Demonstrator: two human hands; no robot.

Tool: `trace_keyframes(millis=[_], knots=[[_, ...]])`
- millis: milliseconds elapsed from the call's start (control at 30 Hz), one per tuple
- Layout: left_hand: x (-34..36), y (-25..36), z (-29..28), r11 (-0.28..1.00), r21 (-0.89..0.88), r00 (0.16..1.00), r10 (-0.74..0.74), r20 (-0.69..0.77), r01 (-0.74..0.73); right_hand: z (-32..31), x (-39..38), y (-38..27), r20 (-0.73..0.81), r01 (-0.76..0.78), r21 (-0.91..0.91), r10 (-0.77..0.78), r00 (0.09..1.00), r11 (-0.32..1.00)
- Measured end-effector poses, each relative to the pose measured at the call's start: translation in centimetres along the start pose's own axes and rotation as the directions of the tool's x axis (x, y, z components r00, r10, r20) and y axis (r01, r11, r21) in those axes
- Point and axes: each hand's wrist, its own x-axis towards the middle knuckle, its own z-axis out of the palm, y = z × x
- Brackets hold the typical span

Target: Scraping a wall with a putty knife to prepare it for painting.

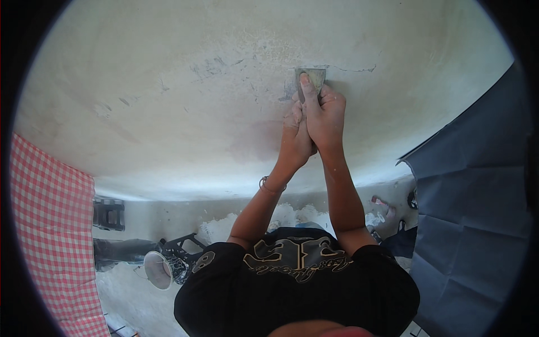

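Both my hands are raised together against a pale plastered wall [185, 123], arms stretched out. A scraper [320, 73] with a flat, broad blade has its top edge at the wall, beside a thin dark crack line. My right hand [327, 121] is closed round it, with the thumb laid along the blade. Pressed close on the left side, my left hand [294, 124] is closed at the handle, which the hands mostly hide. Whitish dust coats the fingers of both. Grey scuffs and flaked patches mark the wall left of the blade.
A red-and-white checked cloth [50, 224] hangs at the left, a dark grey sheet [471, 224] at the right. Below stand a pale bucket [158, 272], a black stool [182, 245] and another dark stool [109, 214]. White residue [224, 227] lies on the floor.
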Motion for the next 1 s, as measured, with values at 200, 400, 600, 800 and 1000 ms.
trace_keyframes(millis=[200, 400, 600, 800, 1000], knots=[[-0.8, -1.1, -0.7, 0.952, 0.304, 0.996, -0.039, 0.075, 0.014, -0.9, -0.6, 3.9, -0.028, 0.003, -0.068, -0.005, 1.000, 0.998], [-0.2, 0.6, 0.0, 0.998, 0.053, 1.000, 0.014, 0.019, -0.016, -0.6, -0.5, 1.7, -0.025, 0.060, -0.028, -0.061, 0.998, 0.998], [-0.1, 0.1, -0.4, 0.994, 0.085, 0.997, -0.071, 0.034, 0.067, 0.0, -0.3, 0.2, -0.005, 0.005, 0.007, -0.005, 1.000, 1.000], [-0.5, 0.2, -0.2, 0.997, 0.062, 0.998, -0.043, 0.046, 0.040, -0.7, -0.6, 2.4, -0.040, 0.011, -0.032, -0.012, 0.999, 0.999], [0.4, -1.7, -0.8, 0.953, 0.084, 0.957, 0.290, 0.006, -0.289, 0.4, -0.9, 1.6, -0.052, 0.018, -0.023, -0.020, 0.998, 1.000]])
